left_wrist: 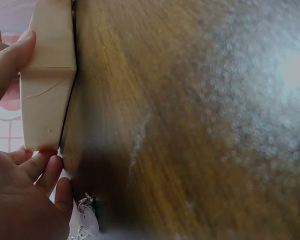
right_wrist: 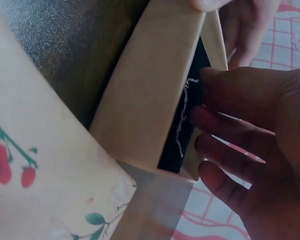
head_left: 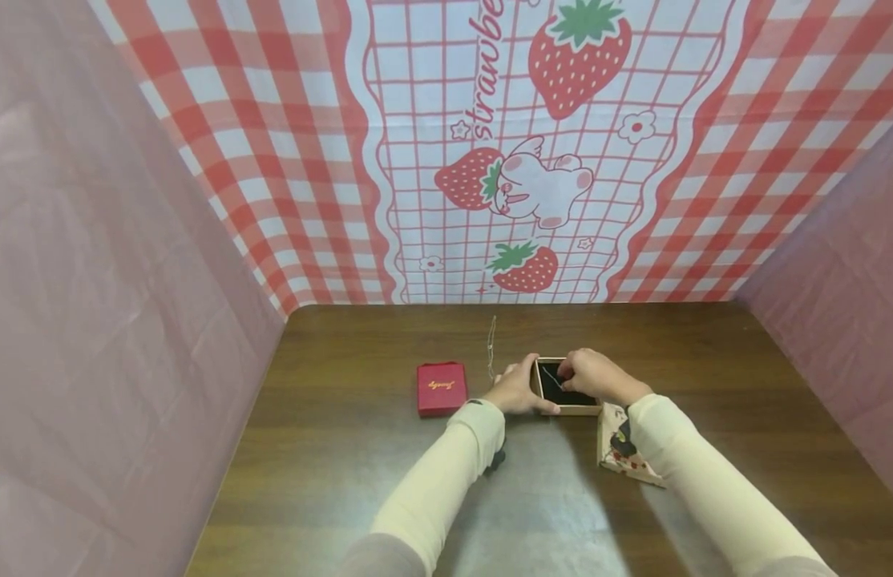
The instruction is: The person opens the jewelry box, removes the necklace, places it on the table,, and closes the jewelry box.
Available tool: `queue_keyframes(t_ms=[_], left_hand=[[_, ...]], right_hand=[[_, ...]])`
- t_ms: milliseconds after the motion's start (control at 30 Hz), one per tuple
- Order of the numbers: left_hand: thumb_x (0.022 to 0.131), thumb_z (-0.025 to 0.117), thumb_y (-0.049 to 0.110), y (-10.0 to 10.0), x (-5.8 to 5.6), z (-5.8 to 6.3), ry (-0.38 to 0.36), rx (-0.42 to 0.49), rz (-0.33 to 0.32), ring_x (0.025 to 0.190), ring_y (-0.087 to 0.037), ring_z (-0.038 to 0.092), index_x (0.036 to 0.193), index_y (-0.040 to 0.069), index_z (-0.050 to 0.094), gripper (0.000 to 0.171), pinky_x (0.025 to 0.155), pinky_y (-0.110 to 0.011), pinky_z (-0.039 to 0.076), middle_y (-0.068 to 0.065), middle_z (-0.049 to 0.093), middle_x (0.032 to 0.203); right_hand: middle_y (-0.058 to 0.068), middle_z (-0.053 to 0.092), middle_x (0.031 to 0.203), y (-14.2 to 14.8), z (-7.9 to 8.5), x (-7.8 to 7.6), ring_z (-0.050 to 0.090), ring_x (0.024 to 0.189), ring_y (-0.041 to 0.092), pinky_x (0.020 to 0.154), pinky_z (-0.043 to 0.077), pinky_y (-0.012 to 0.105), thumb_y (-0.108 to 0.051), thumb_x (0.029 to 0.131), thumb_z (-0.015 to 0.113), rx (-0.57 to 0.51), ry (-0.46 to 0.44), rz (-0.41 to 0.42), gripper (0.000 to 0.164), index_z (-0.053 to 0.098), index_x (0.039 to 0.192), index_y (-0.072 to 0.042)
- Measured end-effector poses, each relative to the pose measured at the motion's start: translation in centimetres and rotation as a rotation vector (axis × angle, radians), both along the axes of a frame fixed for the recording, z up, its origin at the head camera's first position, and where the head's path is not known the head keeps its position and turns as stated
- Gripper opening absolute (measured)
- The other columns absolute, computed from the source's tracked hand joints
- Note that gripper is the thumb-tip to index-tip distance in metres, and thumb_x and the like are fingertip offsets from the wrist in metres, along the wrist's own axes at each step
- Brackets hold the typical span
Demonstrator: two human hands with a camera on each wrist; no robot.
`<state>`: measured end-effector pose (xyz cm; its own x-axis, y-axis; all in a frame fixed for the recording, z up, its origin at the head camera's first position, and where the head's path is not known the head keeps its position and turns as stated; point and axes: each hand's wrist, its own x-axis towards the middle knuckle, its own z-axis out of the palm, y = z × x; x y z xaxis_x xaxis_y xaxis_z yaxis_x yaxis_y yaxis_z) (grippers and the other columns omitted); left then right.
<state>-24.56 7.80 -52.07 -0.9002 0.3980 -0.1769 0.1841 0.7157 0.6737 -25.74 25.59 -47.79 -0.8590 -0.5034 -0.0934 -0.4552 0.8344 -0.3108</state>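
A cardboard jewelry box point(head_left: 579, 410) with a black lining point(head_left: 572, 396) sits before me, its inside facing up. My left hand point(head_left: 517, 388) grips its left side, thumb along the near wall and fingers round the far one. Inside the box lies a thin silver chain point(right_wrist: 183, 120), spread over the black lining. My right hand point(head_left: 591, 375) reaches in from the right, its thumb and curled fingers pinching one end of the chain. Close beside my left fingers lies a silver necklace point(head_left: 491, 344) with a pale pendant point(left_wrist: 89, 220).
Left of my left hand is a red box point(head_left: 442, 389) with gold lettering. The cardboard lid point(right_wrist: 65, 150), printed with red flowers and leaves, lies tilted by the box's near right corner, partly under my right sleeve point(head_left: 670, 433). A checked strawberry cloth point(head_left: 490, 200) hangs behind the wooden table point(head_left: 331, 449).
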Motion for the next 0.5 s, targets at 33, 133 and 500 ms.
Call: queue_keyframes(t_ms=[33, 133, 500], left_hand=[[0.066, 0.088, 0.046, -0.01, 0.02, 0.03, 0.003, 0.001, 0.002, 0.129, -0.022, 0.047, 0.151, 0.020, 0.029, 0.106, 0.102, -0.038, 0.038, -0.003, 0.054, 0.140], [0.066, 0.088, 0.045, -0.01, 0.07, 0.14, 0.010, 0.003, 0.001, 0.129, -0.022, 0.048, 0.150, 0.019, 0.030, 0.106, 0.101, -0.037, 0.038, -0.004, 0.055, 0.139], [0.066, 0.088, 0.045, -0.07, 0.12, 0.06, 0.017, 0.003, 0.001, 0.128, -0.022, 0.048, 0.150, 0.019, 0.031, 0.105, 0.101, -0.036, 0.039, -0.004, 0.056, 0.138]], right_hand=[[0.004, 0.070, 0.079, -0.08, -0.06, 0.00, 0.060, 0.072, 0.016, 0.072, 0.053, 0.040, -0.011, 0.075, 0.077, 0.009, 0.003, 0.000, 0.010, 0.074, 0.082, -0.005], [0.005, 0.068, 0.079, -0.21, -0.26, 0.07, 0.059, 0.072, 0.017, 0.071, 0.052, 0.040, -0.010, 0.072, 0.078, 0.038, 0.017, 0.001, 0.010, 0.073, 0.078, -0.005], [0.000, 0.062, 0.066, -0.45, -0.80, 0.47, 0.054, 0.065, 0.015, 0.064, 0.049, 0.035, -0.008, 0.069, 0.076, 0.075, 0.106, -0.017, 0.011, 0.066, 0.064, -0.010]])
